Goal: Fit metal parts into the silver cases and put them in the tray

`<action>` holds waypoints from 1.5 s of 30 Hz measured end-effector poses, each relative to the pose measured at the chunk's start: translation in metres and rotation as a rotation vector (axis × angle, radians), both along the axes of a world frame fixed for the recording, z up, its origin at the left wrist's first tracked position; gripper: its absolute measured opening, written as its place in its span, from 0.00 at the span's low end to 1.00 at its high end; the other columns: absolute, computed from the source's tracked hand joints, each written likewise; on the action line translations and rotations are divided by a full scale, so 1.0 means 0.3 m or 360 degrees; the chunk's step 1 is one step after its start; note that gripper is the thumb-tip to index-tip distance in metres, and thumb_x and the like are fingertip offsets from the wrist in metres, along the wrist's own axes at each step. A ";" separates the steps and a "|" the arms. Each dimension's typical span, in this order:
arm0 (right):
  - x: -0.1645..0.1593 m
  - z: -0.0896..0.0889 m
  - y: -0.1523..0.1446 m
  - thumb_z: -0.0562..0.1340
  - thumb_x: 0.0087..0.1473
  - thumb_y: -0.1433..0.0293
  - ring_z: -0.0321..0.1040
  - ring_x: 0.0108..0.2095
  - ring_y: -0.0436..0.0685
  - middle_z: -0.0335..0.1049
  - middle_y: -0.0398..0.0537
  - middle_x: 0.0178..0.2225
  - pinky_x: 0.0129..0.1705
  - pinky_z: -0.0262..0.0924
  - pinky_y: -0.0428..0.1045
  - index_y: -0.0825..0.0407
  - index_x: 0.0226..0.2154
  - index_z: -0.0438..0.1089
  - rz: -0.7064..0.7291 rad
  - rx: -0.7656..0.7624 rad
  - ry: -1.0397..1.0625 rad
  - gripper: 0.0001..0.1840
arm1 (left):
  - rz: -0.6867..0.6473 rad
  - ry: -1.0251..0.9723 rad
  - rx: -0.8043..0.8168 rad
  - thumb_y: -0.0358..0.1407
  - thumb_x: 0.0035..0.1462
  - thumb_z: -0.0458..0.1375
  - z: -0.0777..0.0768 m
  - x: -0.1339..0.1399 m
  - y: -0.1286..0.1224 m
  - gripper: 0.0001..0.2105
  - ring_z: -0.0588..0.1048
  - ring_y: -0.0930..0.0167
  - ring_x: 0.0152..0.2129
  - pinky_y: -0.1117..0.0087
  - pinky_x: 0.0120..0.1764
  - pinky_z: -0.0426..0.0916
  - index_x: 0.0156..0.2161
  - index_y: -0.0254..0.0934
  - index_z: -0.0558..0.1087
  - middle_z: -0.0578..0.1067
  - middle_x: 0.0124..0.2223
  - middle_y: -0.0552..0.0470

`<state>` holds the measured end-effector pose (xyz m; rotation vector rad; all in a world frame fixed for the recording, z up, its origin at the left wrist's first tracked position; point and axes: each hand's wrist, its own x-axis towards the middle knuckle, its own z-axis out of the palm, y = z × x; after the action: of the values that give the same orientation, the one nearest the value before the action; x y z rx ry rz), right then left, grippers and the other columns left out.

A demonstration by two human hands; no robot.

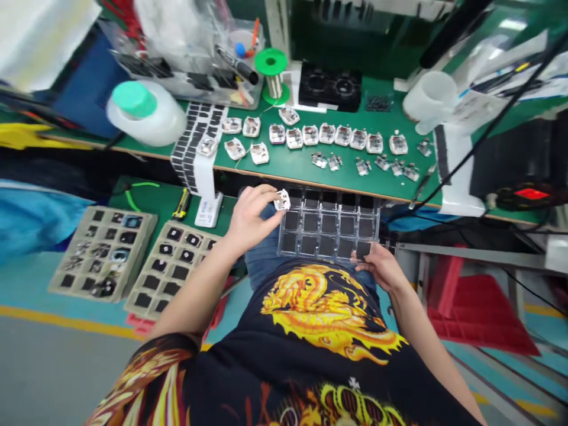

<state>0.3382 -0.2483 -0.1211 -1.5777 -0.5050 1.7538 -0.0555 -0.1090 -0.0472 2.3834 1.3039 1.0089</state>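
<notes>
Between the thumb and fingers of my left hand (255,216) is a small white plastic housing (282,200), held over the left back corner of a clear compartment tray (302,235). The tray rests on my lap and its square compartments have dark bottoms. My right hand (380,265) grips the tray's front right corner, with the fingers curled over the rim. Above the tray, on the green bench (284,168), several similar white housings (327,134) with parts inside stand in a row. Small loose metal assemblies (362,166) lie in front of them.
At left are two beige compartment trays (153,228) with dark parts. A white bottle with a green cap (146,112), a solder wire spool (271,74), a black fixture (331,87) and a white jug (430,97) stand on the bench. Tweezers (421,187) lie near its edge. A black cable crosses the right side.
</notes>
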 end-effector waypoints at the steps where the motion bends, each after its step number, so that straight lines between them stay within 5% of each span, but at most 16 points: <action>1: -0.011 -0.002 0.024 0.71 0.43 0.73 0.84 0.37 0.58 0.85 0.48 0.40 0.33 0.80 0.47 0.49 0.47 0.77 0.0037 0.0003 0.0004 0.25 | 0.0049 0.0002 0.0008 0.38 0.66 0.67 -0.029 -0.016 -0.002 0.08 0.82 0.62 0.50 0.56 0.51 0.74 0.49 0.42 0.78 0.83 0.54 0.47; 8: -0.040 -0.015 0.154 0.70 0.41 0.74 0.83 0.36 0.58 0.84 0.46 0.38 0.30 0.80 0.48 0.49 0.43 0.78 0.0267 0.0066 0.0059 0.22 | 0.0202 0.0116 -0.0030 0.39 0.68 0.66 -0.124 -0.116 -0.007 0.06 0.81 0.60 0.52 0.54 0.53 0.72 0.47 0.42 0.77 0.83 0.55 0.45; 20: -0.065 -0.083 0.187 0.68 0.40 0.75 0.84 0.37 0.61 0.85 0.48 0.40 0.28 0.77 0.47 0.49 0.42 0.77 0.0352 0.0020 0.0118 0.22 | 0.0196 0.0136 -0.0188 0.38 0.70 0.63 -0.196 -0.101 0.018 0.06 0.80 0.60 0.56 0.51 0.58 0.72 0.48 0.41 0.78 0.81 0.61 0.42; 23: -0.064 -0.088 0.183 0.68 0.40 0.74 0.83 0.35 0.59 0.84 0.48 0.40 0.27 0.77 0.47 0.49 0.41 0.77 0.0314 0.0013 0.0117 0.20 | 0.0226 0.0152 -0.0211 0.40 0.69 0.64 -0.162 -0.088 0.012 0.09 0.80 0.58 0.57 0.49 0.58 0.73 0.50 0.41 0.78 0.81 0.62 0.41; 27: -0.065 -0.087 0.181 0.68 0.40 0.74 0.83 0.35 0.59 0.84 0.48 0.40 0.26 0.76 0.47 0.49 0.42 0.77 0.0292 0.0006 0.0123 0.21 | 0.0410 0.0065 -0.0023 0.40 0.70 0.64 -0.041 -0.078 0.033 0.07 0.82 0.61 0.50 0.53 0.53 0.76 0.49 0.42 0.78 0.84 0.56 0.44; 32: -0.075 -0.081 0.192 0.68 0.39 0.74 0.82 0.34 0.59 0.84 0.47 0.38 0.24 0.75 0.46 0.50 0.42 0.77 0.0284 0.0005 0.0110 0.22 | 0.0379 0.0282 0.0080 0.44 0.69 0.63 0.117 -0.075 0.184 0.17 0.78 0.56 0.58 0.49 0.61 0.71 0.59 0.43 0.75 0.79 0.64 0.44; 38: -0.075 -0.095 0.194 0.68 0.39 0.74 0.83 0.34 0.59 0.84 0.48 0.37 0.24 0.75 0.45 0.50 0.42 0.77 0.0303 0.0030 0.0133 0.22 | 0.0164 0.0470 -0.0117 0.39 0.66 0.62 0.133 -0.092 0.358 0.18 0.78 0.53 0.55 0.46 0.60 0.69 0.59 0.41 0.76 0.82 0.58 0.43; 41: -0.069 -0.102 0.188 0.67 0.39 0.74 0.83 0.35 0.60 0.84 0.48 0.37 0.23 0.75 0.45 0.50 0.42 0.77 0.0290 0.0028 0.0144 0.23 | 0.0156 0.0431 -0.0109 0.38 0.64 0.63 0.155 -0.084 0.348 0.15 0.79 0.54 0.54 0.47 0.60 0.70 0.56 0.42 0.77 0.83 0.56 0.44; 45: -0.065 -0.109 0.186 0.67 0.38 0.74 0.83 0.34 0.60 0.84 0.47 0.36 0.23 0.75 0.45 0.49 0.43 0.77 0.0254 -0.0003 0.0159 0.24 | 0.0179 0.0306 -0.0041 0.38 0.66 0.63 0.191 -0.028 0.201 0.12 0.80 0.57 0.54 0.49 0.59 0.71 0.54 0.44 0.76 0.82 0.58 0.46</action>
<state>0.3187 -0.1924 -0.1538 -1.4767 -0.5939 1.9422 -0.0639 -0.0488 0.0102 2.4618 1.5222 0.8016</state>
